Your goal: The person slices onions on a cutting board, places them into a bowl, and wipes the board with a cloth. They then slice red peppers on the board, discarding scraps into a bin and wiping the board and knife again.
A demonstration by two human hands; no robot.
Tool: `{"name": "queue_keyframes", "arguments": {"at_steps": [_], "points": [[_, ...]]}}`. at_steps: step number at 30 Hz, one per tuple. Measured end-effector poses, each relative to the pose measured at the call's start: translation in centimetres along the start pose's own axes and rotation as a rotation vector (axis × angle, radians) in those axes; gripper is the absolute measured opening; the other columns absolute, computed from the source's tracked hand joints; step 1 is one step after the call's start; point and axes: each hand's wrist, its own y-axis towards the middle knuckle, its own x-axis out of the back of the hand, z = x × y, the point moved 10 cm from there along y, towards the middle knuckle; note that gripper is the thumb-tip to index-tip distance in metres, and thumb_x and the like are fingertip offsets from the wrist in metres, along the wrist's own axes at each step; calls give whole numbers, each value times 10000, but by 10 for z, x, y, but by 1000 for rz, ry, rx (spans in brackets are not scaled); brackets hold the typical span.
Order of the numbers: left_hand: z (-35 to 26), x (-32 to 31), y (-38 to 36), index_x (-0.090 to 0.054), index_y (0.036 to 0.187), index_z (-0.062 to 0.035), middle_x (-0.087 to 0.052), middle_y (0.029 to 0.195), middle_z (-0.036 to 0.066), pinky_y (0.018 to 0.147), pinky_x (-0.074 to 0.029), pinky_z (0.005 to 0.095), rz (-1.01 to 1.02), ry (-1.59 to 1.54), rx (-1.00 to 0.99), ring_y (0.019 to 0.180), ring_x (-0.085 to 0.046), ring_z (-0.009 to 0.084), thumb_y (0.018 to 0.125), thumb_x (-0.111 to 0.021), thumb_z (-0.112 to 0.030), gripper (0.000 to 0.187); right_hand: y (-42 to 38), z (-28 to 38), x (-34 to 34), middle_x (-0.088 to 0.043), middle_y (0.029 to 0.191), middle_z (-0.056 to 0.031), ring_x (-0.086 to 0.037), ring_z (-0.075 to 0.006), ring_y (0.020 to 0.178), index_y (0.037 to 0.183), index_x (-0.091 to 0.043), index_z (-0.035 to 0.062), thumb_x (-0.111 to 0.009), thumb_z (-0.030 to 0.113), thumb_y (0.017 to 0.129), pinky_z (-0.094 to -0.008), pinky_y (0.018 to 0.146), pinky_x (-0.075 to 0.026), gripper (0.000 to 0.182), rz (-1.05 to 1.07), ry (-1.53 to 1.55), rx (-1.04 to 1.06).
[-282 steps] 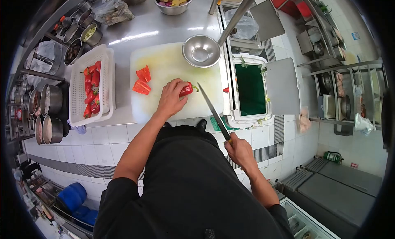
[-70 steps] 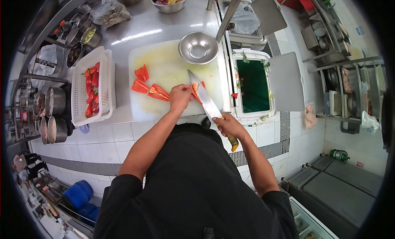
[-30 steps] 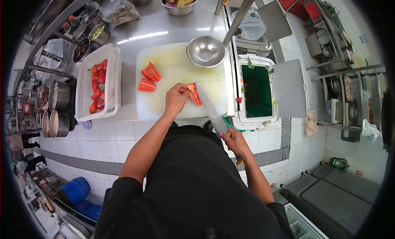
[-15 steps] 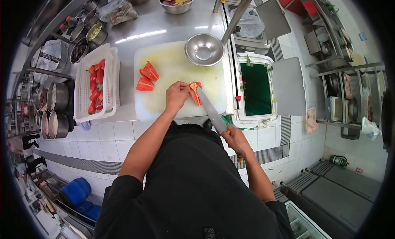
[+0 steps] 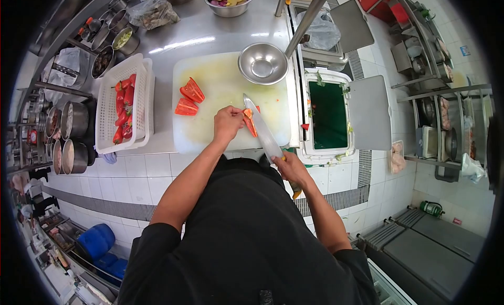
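Note:
A large kitchen knife (image 5: pixel 266 136) is gripped by its handle in my right hand (image 5: pixel 292 168), just off the board's near edge. Its blade points up and away, lying across a piece of red pepper (image 5: pixel 249 124) whose seedy core faces up. My left hand (image 5: pixel 229 122) pinches the pepper's left side, fingers closed on it. Both are over the white cutting board (image 5: pixel 199 134). On the board's left part lie two cut red pepper pieces (image 5: pixel 192 91). The blade hides part of the pepper under it.
A steel bowl (image 5: pixel 262 63) rests on the board's far right. Left of the board stands a white basket (image 5: pixel 148 111) of whole red peppers. An open bin (image 5: pixel 329 119) with a dark green inside adjoins the counter at right. Further back sits a bowl of vegetable scraps (image 5: pixel 229 10).
The knife has slid forward and to the left over the pepper, its tip now past the far end. My right hand has come closer to the board. My left hand keeps its pinch.

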Motion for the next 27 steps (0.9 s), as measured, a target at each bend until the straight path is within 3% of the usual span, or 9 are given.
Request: {"name": "queue_keyframes", "arguments": {"at_steps": [3,12,19,27], "points": [[0,0,-1,-712,1014,85,-743,845,124,617,-599,263,1,-36,12,687,-727,148,904,-660,-36,171,10,16,-4,-535,654,-12,-524,-106,485,954,-587,7,-608,395,1024,-279,476,-440,395,51,-10,-21],[9,-1,-2,-684,994,86,-732,858,138,645,-619,269,-33,-171,66,702,-730,162,913,-658,-14,132,25,32,-12,-539,639,-12,-536,-114,477,972,-600,-8,-599,367,1032,-292,478,-456,380,51,-6,-3],[10,2,-5,-676,970,68,-727,857,136,648,-622,276,-48,-200,93,706,-731,169,903,-660,-2,98,-18,-12,1,-547,634,-16,-536,-113,484,916,-581,20,-624,377,1023,-293,475,-447,376,91,16,-95],[15,0,1,-646,941,41,-718,869,132,647,-619,276,-18,-205,103,709,-721,168,907,-664,-5,60,14,-1,-25,-551,651,-15,-523,-110,478,959,-569,47,-622,383,1036,-274,466,-435,349,119,140,-42]]}}
